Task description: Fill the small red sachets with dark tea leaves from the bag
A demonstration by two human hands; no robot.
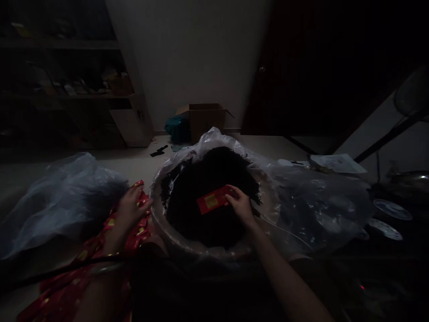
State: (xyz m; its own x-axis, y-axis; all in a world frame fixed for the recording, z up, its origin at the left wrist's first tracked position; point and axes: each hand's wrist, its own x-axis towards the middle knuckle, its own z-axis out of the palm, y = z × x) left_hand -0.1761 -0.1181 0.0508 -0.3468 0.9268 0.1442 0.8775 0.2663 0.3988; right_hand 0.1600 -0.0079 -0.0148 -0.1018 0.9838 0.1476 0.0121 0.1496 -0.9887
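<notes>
At far left, a loose, clear plastic bag (56,201) lies bunched on the pale floor. Beside it, the left hand (134,208) sits just by the rim of a round tub (158,219), its fingers (136,192) loosely curled and close together. They touch the top of a heap of red printed material with gold marks (112,228), perhaps packets or cloth, which runs down toward the lower left; whether they grip it is too dark to tell. A clear plastic liner (214,143) lines the tub and holds a mound of dark, loose material (204,174). Above the middle of that mound, the right hand (240,206) pinches a red envelope with a gold panel (212,200) by its right end, the thumb and fingers narrowly closed on it. The envelope lies flat, close over the dark material. Farther back stand a cardboard box (203,120) and a teal bag (177,129). To the right, the liner spreads out in wide, clear folds (318,210), with a sheet of paper (338,163) behind them and two blue-and-white plates (392,209) beyond.
</notes>
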